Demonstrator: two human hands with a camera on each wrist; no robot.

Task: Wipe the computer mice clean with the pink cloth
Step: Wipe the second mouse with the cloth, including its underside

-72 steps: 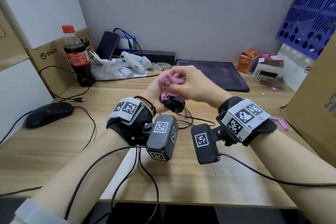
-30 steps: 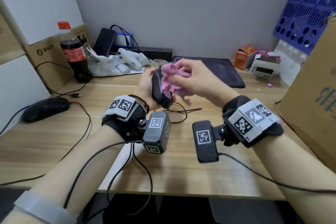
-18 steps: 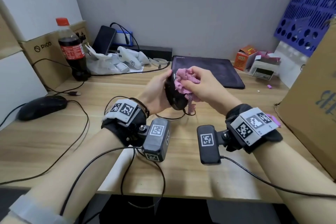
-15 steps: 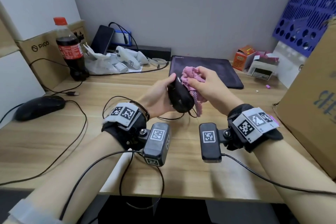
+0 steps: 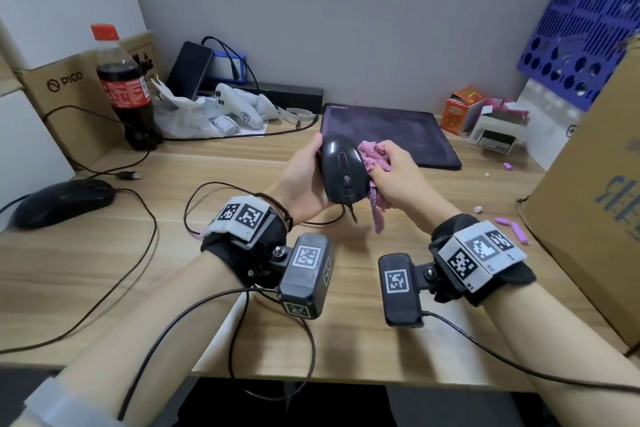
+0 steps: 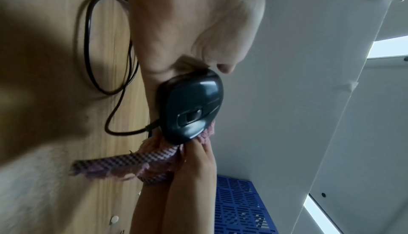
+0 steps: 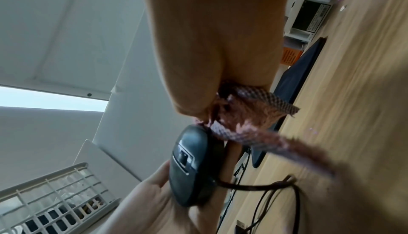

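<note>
A second black mouse (image 5: 64, 201) lies at the bench's (image 5: 104, 270) left. Above the bench's middle, the left hand (image 5: 301, 184) grips a black mouse (image 5: 343, 170); the right hand (image 5: 398, 180) clutches the bunched pink cloth (image 5: 374, 159) against its right side.

black wired mouse (image 5: 343, 170) held up above desk, crumpled pink cloth (image 5: 374, 163) against its right side

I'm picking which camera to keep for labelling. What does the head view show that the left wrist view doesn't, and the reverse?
Only the head view shows the second mouse lying on the desk, the cola bottle and the mouse pad. Only the left wrist view shows the cloth's checked weave from close by. Both show the left hand holding the black mouse while the right hand presses the pink cloth against its side.
</note>
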